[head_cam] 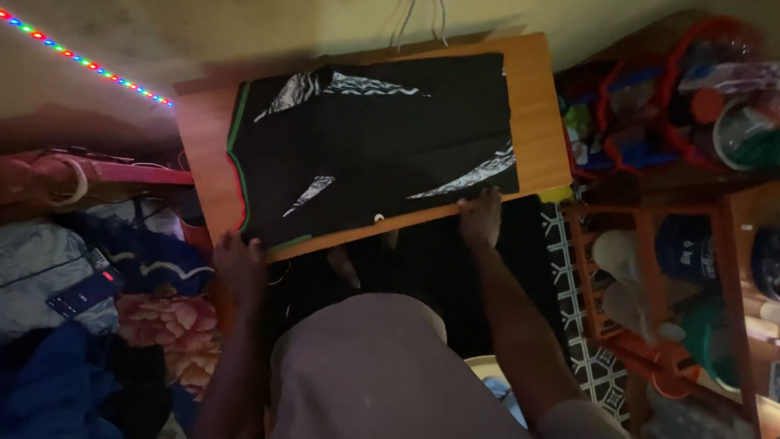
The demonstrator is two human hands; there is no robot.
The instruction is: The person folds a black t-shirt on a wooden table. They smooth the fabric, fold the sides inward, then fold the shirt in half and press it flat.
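A black garment [374, 146] with grey streaks lies flat across the wooden board [536, 106]. At seven o'clock the left hand [237, 262] grips its corner; at five o'clock the right hand [481, 215] pinches its near edge.

garment [374, 146] on table [536, 114], shelf [674, 268] right

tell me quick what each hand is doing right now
Left hand: at the near left edge of the black garment; grip cannot be told.
Right hand: fingers on the garment's near right edge; grip cannot be told.
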